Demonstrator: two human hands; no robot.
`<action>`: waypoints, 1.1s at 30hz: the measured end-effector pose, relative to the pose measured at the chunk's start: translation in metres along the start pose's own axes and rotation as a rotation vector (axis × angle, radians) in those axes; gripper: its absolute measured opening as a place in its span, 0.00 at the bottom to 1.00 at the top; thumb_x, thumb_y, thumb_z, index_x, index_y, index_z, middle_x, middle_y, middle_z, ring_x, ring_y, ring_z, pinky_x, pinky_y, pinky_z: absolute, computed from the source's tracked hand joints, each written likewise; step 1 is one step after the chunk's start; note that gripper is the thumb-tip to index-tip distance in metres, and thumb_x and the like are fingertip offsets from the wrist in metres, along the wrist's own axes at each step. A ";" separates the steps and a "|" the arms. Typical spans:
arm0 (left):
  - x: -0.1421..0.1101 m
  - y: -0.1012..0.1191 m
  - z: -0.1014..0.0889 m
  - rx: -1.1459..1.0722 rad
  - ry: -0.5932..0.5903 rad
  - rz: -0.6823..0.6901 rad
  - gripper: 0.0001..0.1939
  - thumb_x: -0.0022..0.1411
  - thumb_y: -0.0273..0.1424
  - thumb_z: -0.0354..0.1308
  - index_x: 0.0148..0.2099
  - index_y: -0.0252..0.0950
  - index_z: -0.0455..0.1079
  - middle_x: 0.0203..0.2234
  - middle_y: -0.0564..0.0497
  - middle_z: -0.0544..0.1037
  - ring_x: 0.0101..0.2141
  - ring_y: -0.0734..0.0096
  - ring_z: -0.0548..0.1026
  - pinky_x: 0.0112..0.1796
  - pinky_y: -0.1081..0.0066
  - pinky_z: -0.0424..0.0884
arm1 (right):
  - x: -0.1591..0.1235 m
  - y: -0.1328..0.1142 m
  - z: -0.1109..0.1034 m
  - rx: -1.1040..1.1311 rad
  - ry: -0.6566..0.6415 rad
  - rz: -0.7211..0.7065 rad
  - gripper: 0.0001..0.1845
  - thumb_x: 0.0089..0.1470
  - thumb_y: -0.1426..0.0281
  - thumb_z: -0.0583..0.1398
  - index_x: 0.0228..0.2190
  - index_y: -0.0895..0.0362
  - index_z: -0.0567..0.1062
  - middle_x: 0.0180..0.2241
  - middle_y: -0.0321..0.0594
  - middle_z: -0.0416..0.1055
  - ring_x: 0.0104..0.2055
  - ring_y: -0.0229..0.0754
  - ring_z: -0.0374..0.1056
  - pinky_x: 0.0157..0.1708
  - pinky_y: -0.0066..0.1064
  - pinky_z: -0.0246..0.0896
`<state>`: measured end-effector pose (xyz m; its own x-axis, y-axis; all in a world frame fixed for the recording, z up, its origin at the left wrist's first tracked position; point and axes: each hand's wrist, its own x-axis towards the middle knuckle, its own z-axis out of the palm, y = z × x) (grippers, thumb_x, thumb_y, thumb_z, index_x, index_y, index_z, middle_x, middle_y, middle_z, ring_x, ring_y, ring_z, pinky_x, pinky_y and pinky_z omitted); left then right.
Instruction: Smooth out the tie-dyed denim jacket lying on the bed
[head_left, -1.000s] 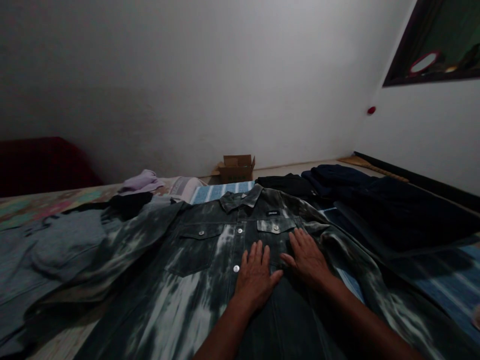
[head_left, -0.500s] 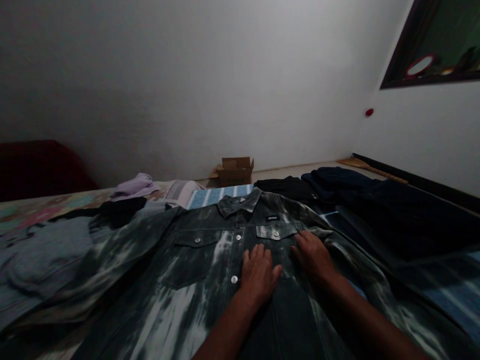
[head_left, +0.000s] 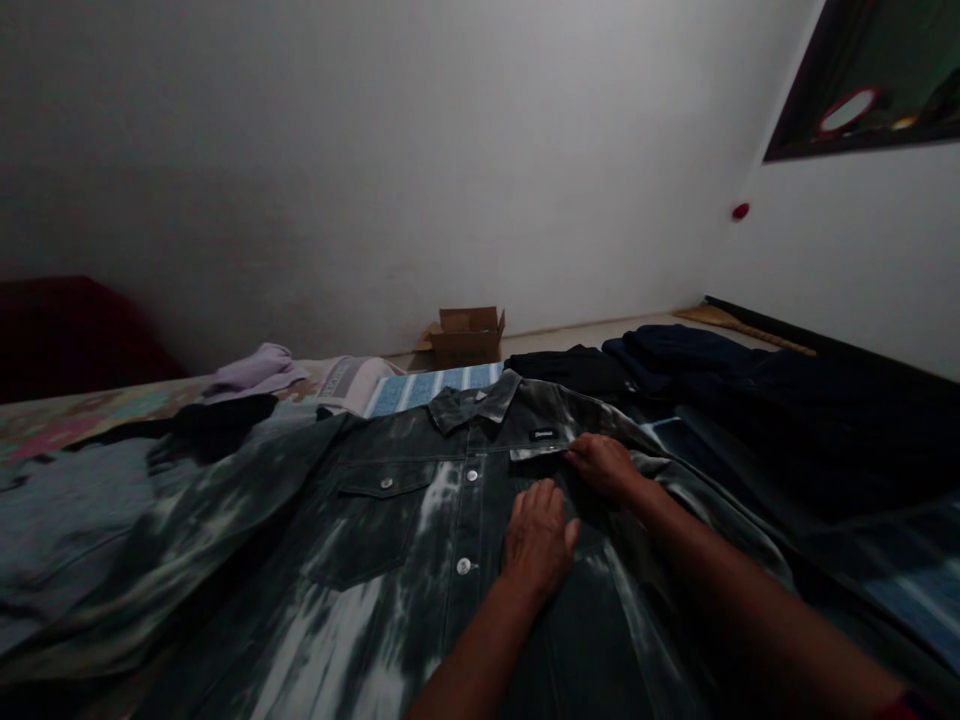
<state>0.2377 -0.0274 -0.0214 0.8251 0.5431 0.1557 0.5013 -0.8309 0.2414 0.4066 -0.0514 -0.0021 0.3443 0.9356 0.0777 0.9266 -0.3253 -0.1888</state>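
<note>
A dark grey-green denim jacket (head_left: 375,560) with bleached white streaks lies spread face up in front of me, collar away from me. My left hand (head_left: 538,535) rests open on its right-side chest pocket, fingers stretched forward. My right hand (head_left: 602,465) pinches the outer end of that pocket's flap (head_left: 534,454), which is partly lifted. A small black label (head_left: 542,435) sits just above the flap. On the left the other pocket flap (head_left: 386,482) lies down with its metal button showing.
Grey garments (head_left: 67,510) lie on the left, with a lilac cloth (head_left: 255,372) behind. Dark navy clothes (head_left: 787,420) are heaped on the right. An open cardboard box (head_left: 466,345) stands by the wall, past a blue striped cloth (head_left: 427,388).
My right hand has moved up and inward to the pocket flap and taken hold of it, lifting it off the button. My left hand has shifted slightly right and forward.
</note>
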 end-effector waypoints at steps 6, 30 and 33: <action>0.024 -0.004 -0.011 0.006 -0.141 0.027 0.25 0.59 0.41 0.55 0.55 0.33 0.64 0.57 0.41 0.64 0.56 0.55 0.62 0.56 0.59 0.57 | 0.007 0.003 0.000 0.016 -0.009 0.035 0.15 0.59 0.64 0.54 0.29 0.56 0.77 0.34 0.40 0.75 0.36 0.40 0.70 0.29 0.27 0.52; 0.019 -0.019 0.000 0.134 -0.076 -0.251 0.32 0.65 0.48 0.41 0.60 0.28 0.60 0.60 0.37 0.61 0.62 0.53 0.52 0.58 0.47 0.46 | -0.010 -0.012 0.026 -0.175 0.133 -0.044 0.12 0.59 0.74 0.50 0.35 0.56 0.73 0.37 0.45 0.70 0.42 0.47 0.63 0.36 0.33 0.51; 0.017 -0.019 0.000 0.181 -0.001 -0.327 0.33 0.64 0.47 0.44 0.59 0.24 0.59 0.60 0.34 0.59 0.62 0.50 0.52 0.58 0.47 0.48 | -0.010 -0.012 0.025 -0.186 0.123 -0.058 0.12 0.59 0.74 0.51 0.36 0.56 0.73 0.38 0.44 0.70 0.42 0.47 0.62 0.36 0.33 0.51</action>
<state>0.2425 -0.0024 -0.0234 0.6143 0.7830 0.0975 0.7761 -0.6219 0.1045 0.3877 -0.0531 -0.0253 0.2945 0.9336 0.2039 0.9535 -0.3014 0.0028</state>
